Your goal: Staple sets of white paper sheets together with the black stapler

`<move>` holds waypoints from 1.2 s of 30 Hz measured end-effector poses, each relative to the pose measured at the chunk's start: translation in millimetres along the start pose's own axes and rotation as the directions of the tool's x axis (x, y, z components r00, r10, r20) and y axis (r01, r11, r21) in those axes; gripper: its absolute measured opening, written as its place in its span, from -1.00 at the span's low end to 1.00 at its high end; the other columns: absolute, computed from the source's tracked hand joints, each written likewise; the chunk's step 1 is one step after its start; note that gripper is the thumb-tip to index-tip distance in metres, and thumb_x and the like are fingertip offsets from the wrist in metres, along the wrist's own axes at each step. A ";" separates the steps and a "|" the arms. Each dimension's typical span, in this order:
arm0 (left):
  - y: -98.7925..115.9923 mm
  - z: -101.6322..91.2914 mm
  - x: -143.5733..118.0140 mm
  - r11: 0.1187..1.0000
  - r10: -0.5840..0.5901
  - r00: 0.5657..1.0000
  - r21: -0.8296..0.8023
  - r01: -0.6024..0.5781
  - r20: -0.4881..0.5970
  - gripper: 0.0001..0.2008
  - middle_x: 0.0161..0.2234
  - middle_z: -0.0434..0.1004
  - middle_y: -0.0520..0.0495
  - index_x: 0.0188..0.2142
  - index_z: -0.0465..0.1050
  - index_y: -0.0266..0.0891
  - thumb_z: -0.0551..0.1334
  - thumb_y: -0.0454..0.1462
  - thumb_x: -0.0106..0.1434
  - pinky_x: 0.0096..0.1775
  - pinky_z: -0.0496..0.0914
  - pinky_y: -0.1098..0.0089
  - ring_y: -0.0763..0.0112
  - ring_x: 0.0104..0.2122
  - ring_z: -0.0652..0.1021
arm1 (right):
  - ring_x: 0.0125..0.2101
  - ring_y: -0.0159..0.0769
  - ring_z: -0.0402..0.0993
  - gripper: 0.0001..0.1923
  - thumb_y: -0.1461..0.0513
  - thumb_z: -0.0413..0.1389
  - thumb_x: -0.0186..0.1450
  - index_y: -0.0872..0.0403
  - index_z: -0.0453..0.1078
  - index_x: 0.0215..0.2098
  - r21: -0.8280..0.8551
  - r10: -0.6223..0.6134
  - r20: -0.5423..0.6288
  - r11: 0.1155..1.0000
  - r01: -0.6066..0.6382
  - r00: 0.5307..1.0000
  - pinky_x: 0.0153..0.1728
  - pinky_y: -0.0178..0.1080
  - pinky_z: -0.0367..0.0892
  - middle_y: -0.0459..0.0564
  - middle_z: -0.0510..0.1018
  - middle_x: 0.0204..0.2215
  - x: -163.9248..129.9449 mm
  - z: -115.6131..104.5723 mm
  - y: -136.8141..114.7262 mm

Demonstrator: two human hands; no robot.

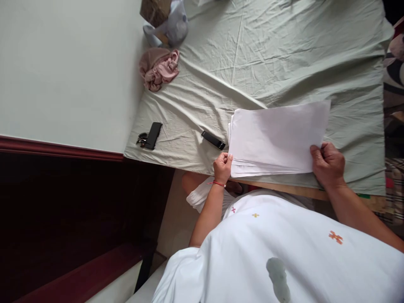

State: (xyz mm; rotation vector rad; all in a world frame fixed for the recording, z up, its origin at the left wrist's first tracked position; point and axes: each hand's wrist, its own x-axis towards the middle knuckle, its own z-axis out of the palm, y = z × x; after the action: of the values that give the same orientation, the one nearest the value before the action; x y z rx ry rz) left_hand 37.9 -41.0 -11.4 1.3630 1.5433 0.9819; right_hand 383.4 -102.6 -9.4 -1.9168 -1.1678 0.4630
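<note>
While far from a box (155, 11), papers (274, 136) in left hand (222, 168) and right hand (330, 165).

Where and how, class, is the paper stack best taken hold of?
Probably by both short edges of the paper stack, near the body-side corners, left hand from the left, right hand from the right: it is wide and flat, its sheets fanned unevenly at left.

Mod. bright, soft light; lower L v. dark; edges stretched; papers (277, 136) blurred upper R
</note>
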 end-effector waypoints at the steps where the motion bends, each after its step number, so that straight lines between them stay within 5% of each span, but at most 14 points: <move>1: 0.4 0.0 0.0 1.000 0.012 1.000 0.019 -0.011 -0.014 -0.60 -0.59 0.31 0.13 -0.37 0.44 -0.22 0.30 0.06 0.32 -0.44 0.16 0.46 0.55 -0.57 0.26 | -0.50 -0.30 0.30 -0.71 -0.04 0.09 0.31 0.01 0.35 -0.33 -0.010 -0.003 0.001 1.000 0.003 1.000 -0.40 -0.22 0.17 -0.12 0.43 -0.53 0.2 -0.3 -1.1; 10: 9.7 -1.9 -0.9 0.990 0.103 0.992 0.101 -0.096 -0.070 -0.58 -0.57 0.26 0.10 -0.48 0.38 -0.21 0.23 0.03 0.37 -0.38 0.19 0.43 0.48 -0.50 0.28 | -0.53 -0.32 0.24 -0.74 0.00 0.08 0.29 -0.01 0.32 -0.36 -0.035 -0.003 0.002 0.999 0.003 1.000 -0.42 -0.22 0.14 -0.15 0.36 -0.58 0.9 -1.2 -5.5; 17: 4.6 -0.9 4.4 0.998 -0.026 1.000 -0.061 0.027 0.006 -0.65 -0.51 0.44 0.08 -0.17 0.53 -0.25 0.29 -0.01 0.31 -0.37 0.25 0.47 0.49 -0.49 0.37 | -0.50 -0.33 0.25 -0.71 -0.03 0.09 0.31 -0.01 0.32 -0.38 0.026 -0.007 0.009 1.000 0.007 1.000 -0.39 -0.24 0.15 -0.15 0.38 -0.56 0.1 -1.4 -3.2; 31: 7.2 0.6 3.1 0.994 0.035 0.996 0.104 -0.026 -0.085 -0.69 -0.57 0.34 0.12 -0.43 0.42 -0.22 0.25 -0.08 0.34 -0.40 0.19 0.48 0.51 -0.52 0.33 | -0.51 -0.31 0.24 -0.72 -0.01 0.09 0.32 -0.03 0.28 -0.40 0.033 -0.013 0.047 0.999 0.012 0.999 -0.39 -0.23 0.14 -0.15 0.35 -0.57 0.4 -3.2 -4.8; 36: 7.2 -0.8 -1.2 0.999 0.034 0.999 -0.002 -0.034 -0.002 -0.68 -0.53 0.47 0.08 -0.27 0.49 -0.23 0.28 -0.01 0.33 -0.41 0.26 0.49 0.50 -0.53 0.40 | -0.52 -0.31 0.23 -0.73 -0.01 0.08 0.30 -0.03 0.26 -0.42 0.005 -0.009 0.031 1.000 0.009 0.999 -0.40 -0.22 0.12 -0.15 0.34 -0.59 0.3 -2.9 -6.9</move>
State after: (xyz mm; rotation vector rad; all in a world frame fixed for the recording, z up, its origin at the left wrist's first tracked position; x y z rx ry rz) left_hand 39.7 -41.4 -4.3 1.3913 1.5251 1.0049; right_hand 381.6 -102.0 -2.2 -1.9055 -1.1934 0.4915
